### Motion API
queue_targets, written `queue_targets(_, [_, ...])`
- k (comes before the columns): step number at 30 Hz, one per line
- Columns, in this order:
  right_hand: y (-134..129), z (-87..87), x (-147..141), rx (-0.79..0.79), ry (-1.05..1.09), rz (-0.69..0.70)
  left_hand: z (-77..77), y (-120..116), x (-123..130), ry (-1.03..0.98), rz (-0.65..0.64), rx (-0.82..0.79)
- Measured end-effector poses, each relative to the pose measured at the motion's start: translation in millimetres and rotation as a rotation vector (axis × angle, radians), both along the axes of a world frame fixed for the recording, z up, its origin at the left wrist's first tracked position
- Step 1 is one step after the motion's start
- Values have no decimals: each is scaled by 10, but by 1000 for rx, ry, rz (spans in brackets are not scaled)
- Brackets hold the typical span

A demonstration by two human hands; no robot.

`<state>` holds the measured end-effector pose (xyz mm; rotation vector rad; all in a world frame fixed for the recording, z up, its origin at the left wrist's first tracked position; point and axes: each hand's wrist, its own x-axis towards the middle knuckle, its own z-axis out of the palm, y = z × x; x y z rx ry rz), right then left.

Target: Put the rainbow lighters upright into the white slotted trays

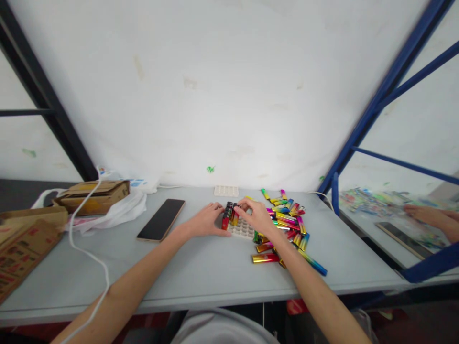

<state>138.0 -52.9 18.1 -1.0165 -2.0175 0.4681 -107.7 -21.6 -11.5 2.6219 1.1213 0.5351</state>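
A pale tray with rows of small holes [244,230] sits at the middle of the table. Red lighters with black tops [225,220] stand in its left side. My left hand [206,220] is beside that side, thumb and fingers apart, the thumb near the tray's front left corner. Above the tray, my right hand [255,214] pinches a yellow-red lighter [234,219] right of the standing ones. Many shiny multicoloured lighters [287,220] lie in a loose heap to the right, partly hidden by my right forearm.
Left of my hands lies a dark phone [162,220]. Farther left are an open cardboard box [30,248], another carton [95,196], a white plastic bag [125,208] and a white cable [89,255]. A second pale tray [226,191] rests by the wall. A blue frame [358,129] bounds the right.
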Motion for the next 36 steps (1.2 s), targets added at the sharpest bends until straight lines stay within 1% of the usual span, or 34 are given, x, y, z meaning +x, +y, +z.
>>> queue_targets(5, [31, -28, 15, 48, -4, 6, 2, 2, -12, -9, -12, 9])
queue_targets(12, [-6, 9, 7, 27, -24, 66, -17, 13, -16, -8, -20, 37])
queue_targets(14, [1, 11, 17, 22, -14, 61, -16, 12, -14, 1, -16, 39])
queue_targets(16, [46, -2, 60, 35, 0, 10, -16, 11, -13, -1, -14, 45])
queue_targets(19, [187, -61, 198, 132, -34, -163, -16, 9, -11, -4, -11, 52])
queue_targets(21, [300, -123, 316, 184, -129, -277, -17, 8, -9, 1, -6, 47])
queue_targets(24, [425, -213, 457, 129, -349, -366, -19, 5, -6, 5, 4, 45])
queue_targets(27, [473, -256, 515, 19, -505, -389, -17, 3, -7, 21, 3, 51])
queue_targets(30, [479, -260, 519, -70, -571, -374, -9, 0, -11, 27, -2, 57])
queue_targets(32, [479, -263, 513, -89, -577, -362, -1, -2, -12, 22, -1, 54])
queue_targets(36, [487, -280, 502, -55, -564, -356, 16, -7, -11, 17, 3, 27])
